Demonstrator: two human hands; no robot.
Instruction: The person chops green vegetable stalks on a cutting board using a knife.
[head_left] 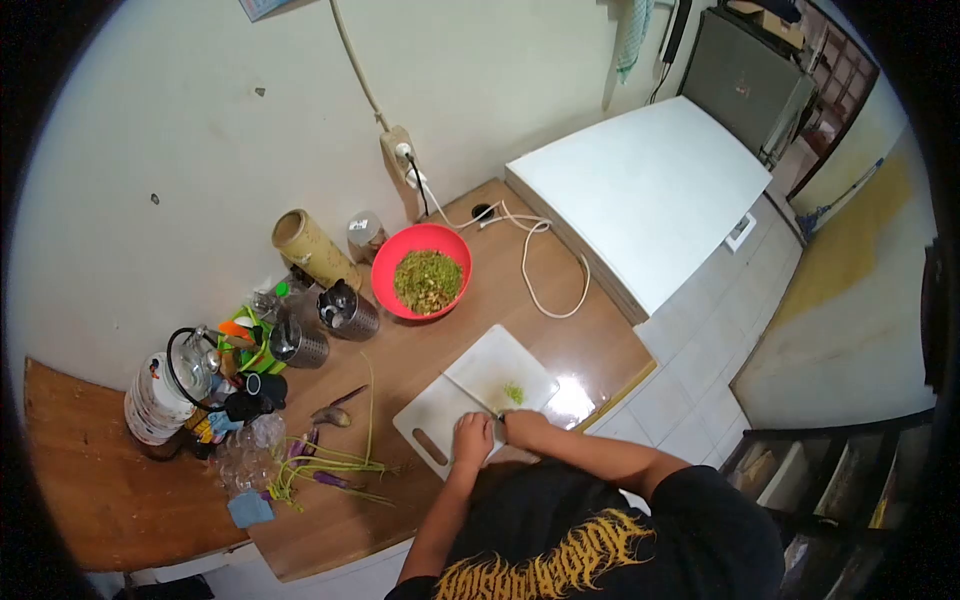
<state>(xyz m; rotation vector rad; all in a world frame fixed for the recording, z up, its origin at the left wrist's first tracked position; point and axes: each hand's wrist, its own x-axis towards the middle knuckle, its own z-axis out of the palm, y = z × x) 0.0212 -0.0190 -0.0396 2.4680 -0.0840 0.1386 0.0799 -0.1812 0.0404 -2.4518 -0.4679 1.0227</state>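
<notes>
A white cutting board point(433, 408) with a handle slot lies on the wooden table. My right hand point(526, 430) is closed around the handle of a knife point(470, 393), whose thin blade points up and left across the board. My left hand point(474, 437) rests on the board's near edge beside the knife, fingers curled down; whatever is under them is hidden. Finely chopped green bits point(514, 392) form a small pile right of the blade. Behind the board stands a red bowl point(383, 283) holding chopped green and brownish pieces point(428, 280).
Long green stems point(340, 463) and purple eggplants point(332, 480) lie left of the board. Metal utensil holders point(350, 315), a bamboo tube point(312, 247) and a jar point(367, 234) stand by the wall. A white cable point(530, 270) loops near a white chest-like appliance point(640, 200).
</notes>
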